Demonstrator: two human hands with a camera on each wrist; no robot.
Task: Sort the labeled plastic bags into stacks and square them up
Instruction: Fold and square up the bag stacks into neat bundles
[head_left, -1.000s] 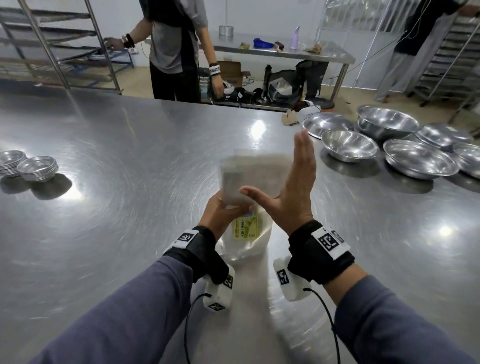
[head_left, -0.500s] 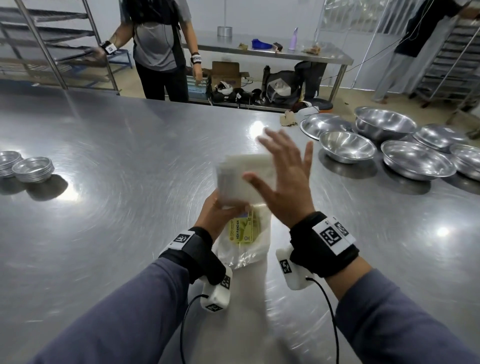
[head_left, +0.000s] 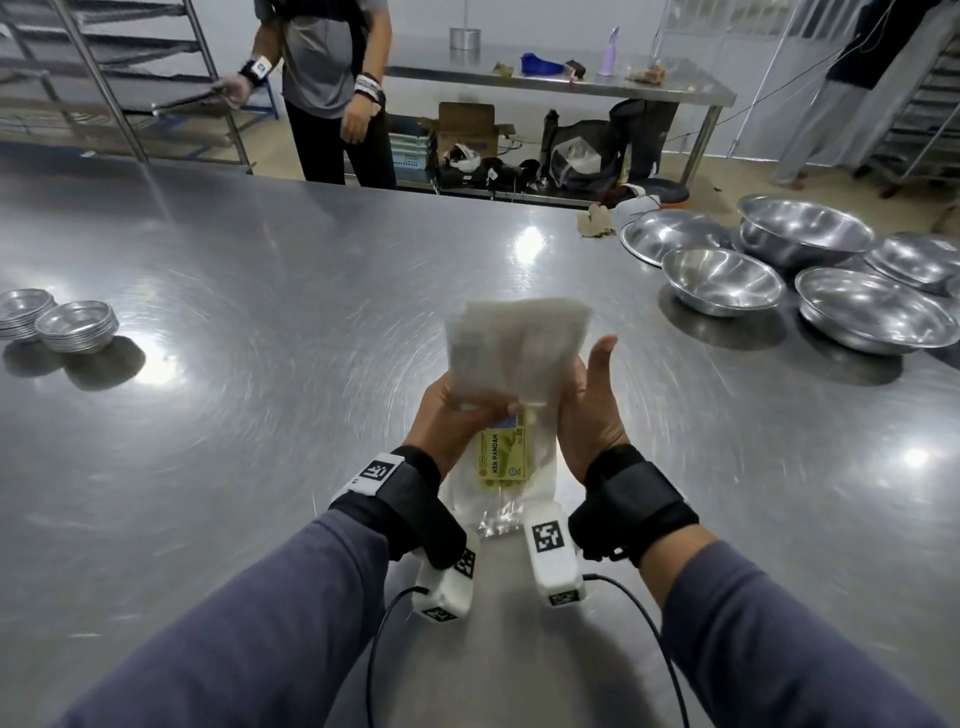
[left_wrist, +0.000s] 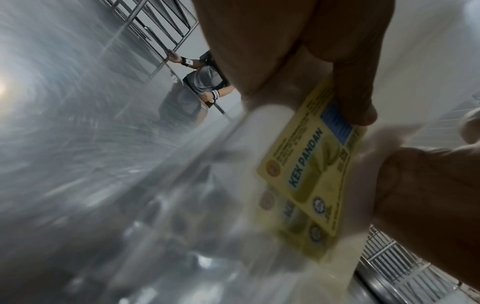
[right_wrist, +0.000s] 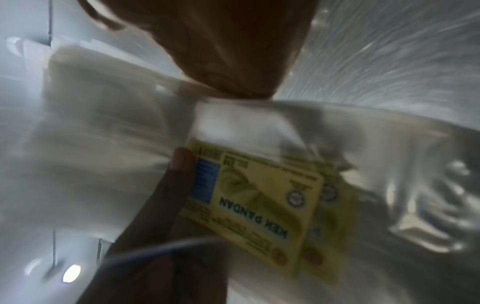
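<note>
Right hand, fingers spread and raised half a second ago, now lies flat along right edge of bag stack. Left hand grip unchanged: thumb pinches stack mid-length. Stack above tabletop, between both wrists; long axis runs away from body, yellow "KEK PANDAN" label at near end.

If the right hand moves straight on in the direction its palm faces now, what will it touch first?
Most likely the right edge of the clear plastic bags with yellow labels, which the left hand grips; the right hand seems already against them.
</note>
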